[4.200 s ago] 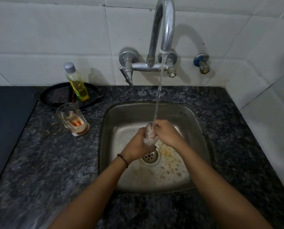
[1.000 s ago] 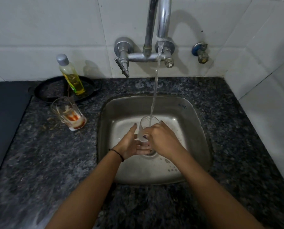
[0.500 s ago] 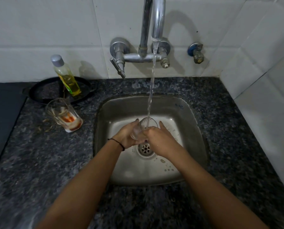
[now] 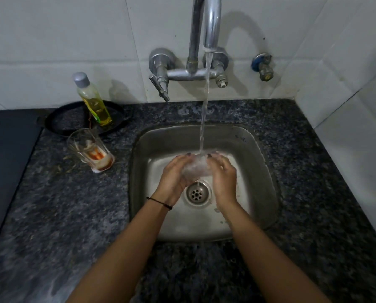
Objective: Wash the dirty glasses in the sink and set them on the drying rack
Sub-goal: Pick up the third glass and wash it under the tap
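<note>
A clear glass (image 4: pixel 196 168) lies on its side between my hands over the steel sink (image 4: pixel 263 171), right under the running water (image 4: pixel 205 110). My left hand (image 4: pixel 174 179) cups it from the left and my right hand (image 4: pixel 223 178) holds it from the right; water blurs its outline. A second glass (image 4: pixel 88 149), dirty with red and white residue at its bottom, stands upright on the dark granite counter (image 4: pixel 73 211), left of the sink. No drying rack is in view.
The tap (image 4: pixel 211 29) juts from the white tiled wall above the sink, with a lever handle (image 4: pixel 160 84) at left. A yellow liquid bottle (image 4: pixel 94 101) stands in a black pan (image 4: pixel 66 121) at the back left. A tiled wall (image 4: pixel 357 106) closes the right side.
The glass stood upright with its mouth under the stream; now it is tipped sideways between both hands, water splashing over its wall. The sink's food specks have washed away.
</note>
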